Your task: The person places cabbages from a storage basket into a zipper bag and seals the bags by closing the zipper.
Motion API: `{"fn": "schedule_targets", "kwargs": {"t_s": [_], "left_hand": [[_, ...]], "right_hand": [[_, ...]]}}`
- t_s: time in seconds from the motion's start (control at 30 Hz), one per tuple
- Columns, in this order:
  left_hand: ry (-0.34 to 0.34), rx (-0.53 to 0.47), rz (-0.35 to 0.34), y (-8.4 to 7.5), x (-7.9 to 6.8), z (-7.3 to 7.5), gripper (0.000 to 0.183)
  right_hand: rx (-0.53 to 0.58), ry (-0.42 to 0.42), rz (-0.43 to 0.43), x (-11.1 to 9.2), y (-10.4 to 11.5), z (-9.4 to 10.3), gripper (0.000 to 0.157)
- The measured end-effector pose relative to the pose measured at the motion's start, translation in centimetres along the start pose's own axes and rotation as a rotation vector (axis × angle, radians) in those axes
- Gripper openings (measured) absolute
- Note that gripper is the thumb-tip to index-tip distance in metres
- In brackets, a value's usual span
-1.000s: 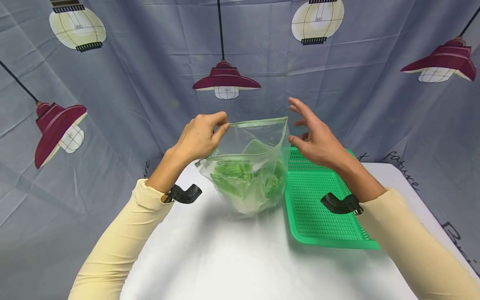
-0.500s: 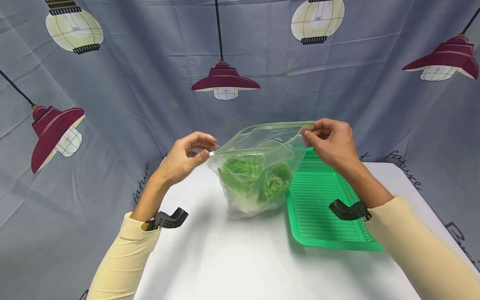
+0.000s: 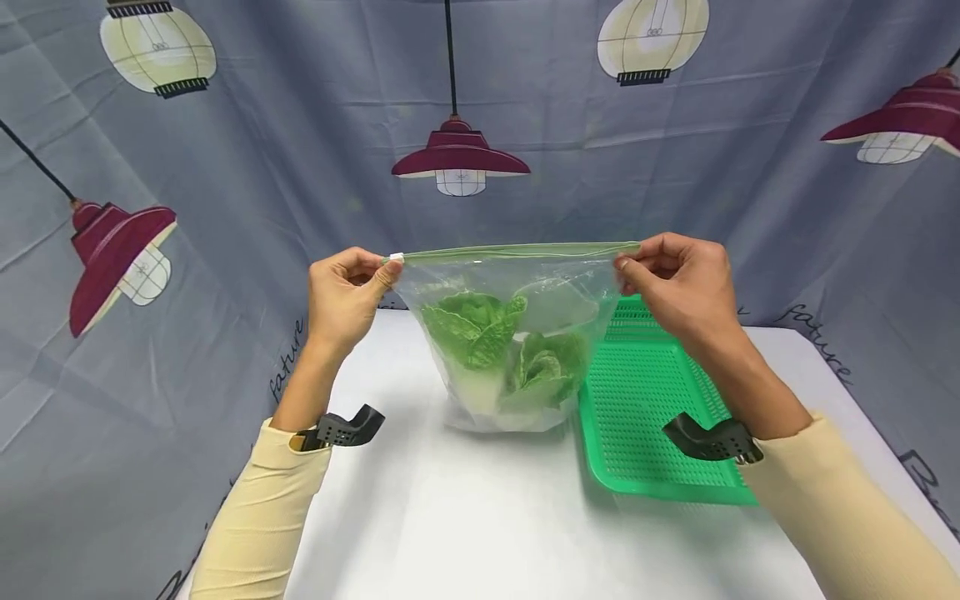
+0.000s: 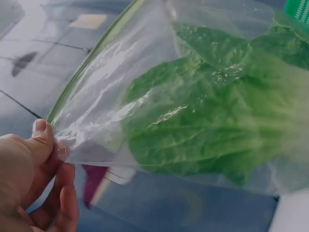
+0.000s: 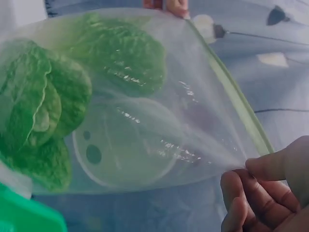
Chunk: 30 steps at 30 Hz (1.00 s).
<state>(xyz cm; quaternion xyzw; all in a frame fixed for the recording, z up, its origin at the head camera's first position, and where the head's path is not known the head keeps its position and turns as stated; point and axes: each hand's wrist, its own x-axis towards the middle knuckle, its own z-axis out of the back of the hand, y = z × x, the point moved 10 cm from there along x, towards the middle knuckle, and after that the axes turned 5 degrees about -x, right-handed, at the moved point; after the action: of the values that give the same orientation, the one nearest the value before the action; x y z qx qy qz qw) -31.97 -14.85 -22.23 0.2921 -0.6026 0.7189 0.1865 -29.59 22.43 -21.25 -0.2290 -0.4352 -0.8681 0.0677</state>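
Pulled taut since a moment ago: zip bag (image 3: 510,333) of lettuce (image 3: 480,329), mouth now flat. Left hand (image 3: 345,296) and right hand (image 3: 675,283) pinching opposite top corners above the bench (image 3: 465,508). Likely sealing stage; next, pressing along the strip (image 3: 517,249).

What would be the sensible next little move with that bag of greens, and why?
Probably run the slider along the zip strip. Both hands, left and right, pinch the bag by its top corners, pulled taut with the lettuce inside.

Two hands (image 3: 348,292) (image 3: 678,287), one clear zip bag (image 3: 517,333) containing two heads of lettuce (image 3: 468,329) (image 3: 543,367), one green perforated tray (image 3: 648,408), one white tabletop (image 3: 465,517).
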Motion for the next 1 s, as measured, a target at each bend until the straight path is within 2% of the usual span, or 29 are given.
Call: {"fn": "schedule_targets", "kwargs": {"t_s": [0.1, 0.17, 0.2, 0.27, 0.33, 0.43, 0.5, 0.57, 0.67, 0.8, 0.9, 1.0], "left_hand": [[0.044, -0.017, 0.030, -0.1, -0.5, -0.9, 0.014], [0.047, -0.033, 0.026, -0.5, -0.8, -1.3, 0.013], [0.044, -0.044, 0.023, -0.5, -0.9, -1.4, 0.013], [0.036, -0.067, 0.012, -0.5, -1.1, -1.6, 0.012], [0.031, -0.080, -0.002, -0.5, -1.2, -1.7, 0.012], [0.017, -0.093, -0.029, -0.6, -1.5, -1.8, 0.012], [0.007, -0.099, -0.047, -0.7, -1.6, -1.8, 0.011], [0.001, -0.101, -0.060, -0.8, -1.7, -1.7, 0.011], [-0.002, -0.104, -0.072, -1.0, -1.8, -1.6, 0.011], [-0.005, -0.106, -0.078, -0.9, -1.9, -1.7, 0.011], [0.000, -0.115, -0.085, -0.8, -2.0, -1.8, 0.011], [-0.002, -0.138, -0.099, -0.8, -2.2, -1.8, 0.011]], "right_hand": [[-0.075, 0.020, -0.012, -0.2, -0.9, -0.4, 0.021], [-0.095, 0.013, 0.039, -0.3, -0.6, -0.7, 0.023], [-0.080, 0.008, 0.091, -0.3, -0.1, -0.9, 0.027], [-0.064, -0.021, 0.266, -0.5, 2.0, -1.2, 0.038], [-0.052, -0.048, 0.475, -1.3, 4.9, -1.8, 0.051], [-0.172, -0.102, 0.762, -3.1, 9.4, -3.7, 0.059], [-0.273, -0.111, 0.875, -4.1, 11.9, -5.6, 0.060], [-0.367, -0.093, 0.937, -4.7, 13.8, -7.9, 0.056], [-0.475, -0.013, 0.936, -4.5, 15.6, -11.2, 0.051], [-0.580, 0.114, 0.797, -2.8, 16.2, -14.8, 0.049], [-0.550, 0.202, 0.671, -1.7, 15.8, -16.5, 0.042], [-0.465, 0.224, 0.591, -1.0, 15.3, -17.3, 0.031]]}}
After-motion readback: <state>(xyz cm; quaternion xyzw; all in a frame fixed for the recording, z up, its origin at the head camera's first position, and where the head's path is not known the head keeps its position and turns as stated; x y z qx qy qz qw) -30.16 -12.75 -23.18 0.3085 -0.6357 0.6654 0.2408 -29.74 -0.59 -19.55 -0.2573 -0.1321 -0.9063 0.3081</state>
